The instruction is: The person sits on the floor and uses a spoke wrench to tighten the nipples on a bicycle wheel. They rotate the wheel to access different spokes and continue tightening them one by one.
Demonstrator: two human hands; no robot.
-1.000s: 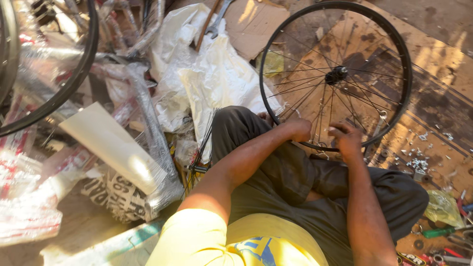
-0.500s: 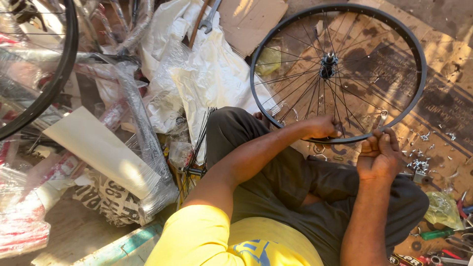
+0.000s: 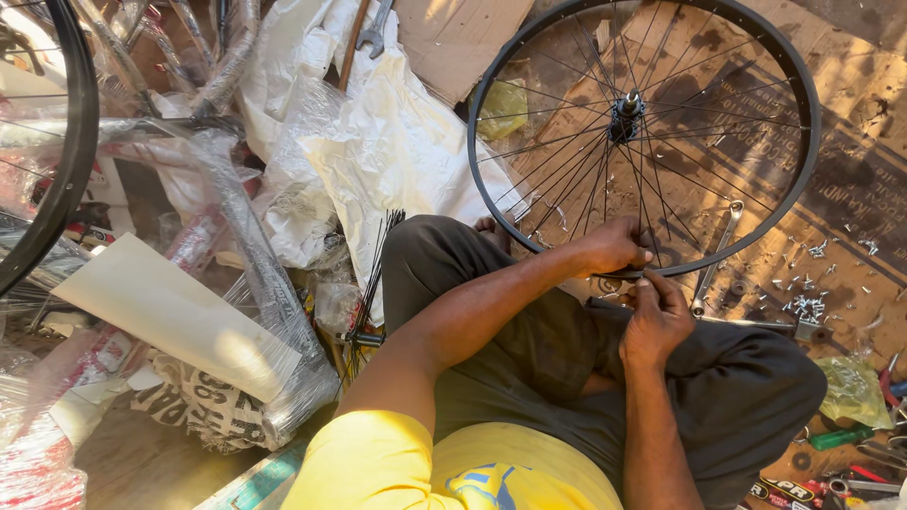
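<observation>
Gripping the bicycle wheel (image 3: pixel 652 132) at its lower rim, the left hand (image 3: pixel 614 247) closes over it while the right hand (image 3: pixel 657 316) pinches there, just above the lap; a wrench (image 3: pixel 715 255) lies beneath the spokes.

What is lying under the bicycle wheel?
Under the bicycle wheel lies flattened brown cardboard, seen between the spokes, with a yellowish plastic bag near the rim. Both hands, left hand and right hand, hide the spot beneath the near rim.

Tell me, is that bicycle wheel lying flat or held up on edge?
Roughly flat: the wheel shows as a nearly full circle from above, over cardboard. The left hand and right hand meet at its near rim.
</observation>
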